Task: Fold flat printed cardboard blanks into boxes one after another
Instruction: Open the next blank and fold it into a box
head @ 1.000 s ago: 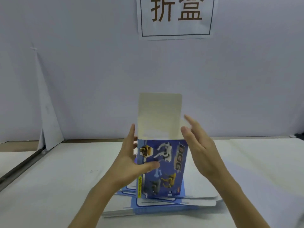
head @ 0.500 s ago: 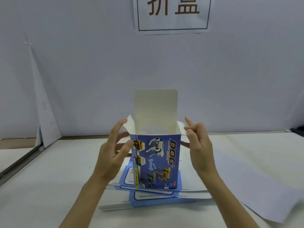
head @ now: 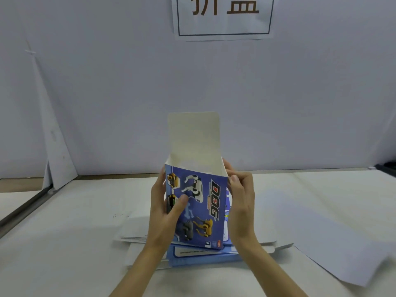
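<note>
Box (head: pixel 197 206) upright, long axis vertical, printed DOG face toward you, mouth open upward, top flap (head: pixel 194 138) standing straight above the back wall. You hold it just over the stack of flat blanks (head: pixel 203 257) on the bench (head: pixel 64 232). Your left hand (head: pixel 165 209) grips the left side, thumb across the printed face, fingers behind. Your right hand (head: pixel 241 200) curls round the upper right corner, thumb at the rim. Versus half a second back: side flaps no longer splay outward, both hands closed in, box slightly tilted. Paper sheet (head: pixel 321 232) lies to the right.
</note>
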Demonstrator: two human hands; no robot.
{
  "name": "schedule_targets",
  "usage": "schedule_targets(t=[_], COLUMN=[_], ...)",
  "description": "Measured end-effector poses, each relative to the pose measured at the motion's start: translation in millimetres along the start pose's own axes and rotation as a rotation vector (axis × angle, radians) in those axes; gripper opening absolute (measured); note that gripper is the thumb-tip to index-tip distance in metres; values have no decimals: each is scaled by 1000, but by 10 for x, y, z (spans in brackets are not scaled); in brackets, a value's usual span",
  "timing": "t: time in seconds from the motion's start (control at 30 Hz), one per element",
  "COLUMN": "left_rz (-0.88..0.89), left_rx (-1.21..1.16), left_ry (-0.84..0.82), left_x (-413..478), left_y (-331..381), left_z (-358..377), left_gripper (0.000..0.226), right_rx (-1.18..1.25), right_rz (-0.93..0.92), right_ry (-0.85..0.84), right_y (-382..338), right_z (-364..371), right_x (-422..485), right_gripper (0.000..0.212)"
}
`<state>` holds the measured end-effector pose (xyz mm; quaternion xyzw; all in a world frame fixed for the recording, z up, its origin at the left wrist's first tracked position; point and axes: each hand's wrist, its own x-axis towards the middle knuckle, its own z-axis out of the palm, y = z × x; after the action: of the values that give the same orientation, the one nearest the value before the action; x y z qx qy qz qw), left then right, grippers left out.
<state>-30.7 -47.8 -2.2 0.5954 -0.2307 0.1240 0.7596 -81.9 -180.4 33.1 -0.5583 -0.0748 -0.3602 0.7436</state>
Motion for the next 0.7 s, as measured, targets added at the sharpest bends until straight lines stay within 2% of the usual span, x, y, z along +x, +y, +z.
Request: schedule_targets(t=[0.1, 0.2, 0.27, 0.33, 0.47, 0.57, 0.7], left_rz=[-88, -195, -222, -228, -211, -211, -210], left_rx=[-15, 104, 205, 260, 263, 259, 254], left_ry=[-60, -104, -131, -135, -135, -149, -156], left_x=[75, 123, 134, 124, 107, 100, 83], left_y=[6, 16, 37, 59, 72, 80, 72], left_z=[-93, -172, -192, -181, -153, -162, -160], left_gripper=[84, 61, 59, 65, 70, 75, 77], right_rx=[-10, -168, -306, -478, -777, -791, -561], right_rz=[-25, -98, -89, -59, -51, 173, 795], right_ry=[-43, -21, -64, -212, -515, -576, -406], right_y=[-105, -284, -463, -677, -926, -825, -523], right_z=[-108, -147, -126, -53, 236, 349, 265], right_x=[150, 366, 603, 892, 1378, 1574, 1632], right_gripper=[8, 18, 31, 42, 20, 17, 28])
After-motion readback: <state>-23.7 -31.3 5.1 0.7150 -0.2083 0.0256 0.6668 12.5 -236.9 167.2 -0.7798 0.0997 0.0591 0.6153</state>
